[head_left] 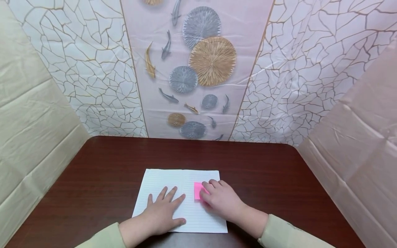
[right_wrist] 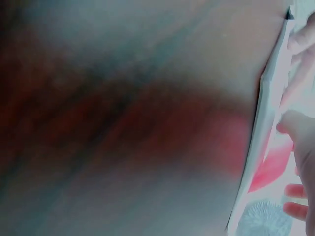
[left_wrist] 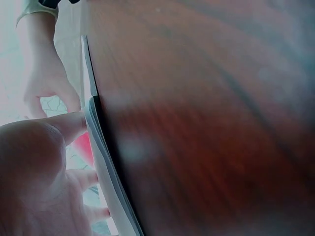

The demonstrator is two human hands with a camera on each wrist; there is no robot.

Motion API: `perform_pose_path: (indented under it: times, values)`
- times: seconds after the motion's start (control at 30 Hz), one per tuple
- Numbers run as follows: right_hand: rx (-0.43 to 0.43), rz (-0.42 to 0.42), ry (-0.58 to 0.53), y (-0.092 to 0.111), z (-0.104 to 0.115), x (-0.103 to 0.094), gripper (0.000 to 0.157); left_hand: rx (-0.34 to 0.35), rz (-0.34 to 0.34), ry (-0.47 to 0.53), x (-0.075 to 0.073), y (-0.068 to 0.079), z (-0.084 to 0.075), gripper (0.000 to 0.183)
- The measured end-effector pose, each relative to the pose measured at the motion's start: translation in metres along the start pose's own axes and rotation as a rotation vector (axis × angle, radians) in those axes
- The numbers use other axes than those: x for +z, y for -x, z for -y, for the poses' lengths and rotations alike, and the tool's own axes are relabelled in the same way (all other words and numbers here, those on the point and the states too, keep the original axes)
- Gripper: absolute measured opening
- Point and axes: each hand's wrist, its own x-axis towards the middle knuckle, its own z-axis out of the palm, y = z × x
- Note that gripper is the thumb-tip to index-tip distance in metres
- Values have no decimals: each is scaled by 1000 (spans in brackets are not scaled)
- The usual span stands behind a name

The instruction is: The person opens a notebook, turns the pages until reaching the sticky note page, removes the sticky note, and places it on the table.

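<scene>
An open lined notebook (head_left: 167, 177) lies on the table, its pages spread flat. My left hand (head_left: 161, 215) rests on the left page with fingers spread and the thumb reaching toward the middle. On the right page is a pink sticky note (head_left: 197, 191), its right part covered by my right hand (head_left: 224, 203). The fingers of that hand curl over the note and hold it at its right side. Seen from the right wrist, the pink sticky note (right_wrist: 271, 169) slants up from the page toward the fingers, with the thumb close to the paper.
The dark brown wooden table (head_left: 102, 165) extends around the notebook on all sides. Behind it hangs a patterned cloth (head_left: 186, 103) with fish and round leaf shapes. Beige cloth panels (head_left: 37, 137) flank the table left and right.
</scene>
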Motion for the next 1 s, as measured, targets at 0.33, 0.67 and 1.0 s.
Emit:
perform_pose_path:
  times: [0.33,0.67,1.0]
  values:
    - [-53,81,68,-3,5,-3,23,5,-5,2,1,-1,-1,78]
    - [96,49,-62,-9,3,-7,4,6,-6,2,-1,0,-1,78]
    - [340,9,-357,-9,-4,-6,2,-2,2,15,-2,0,-1,78]
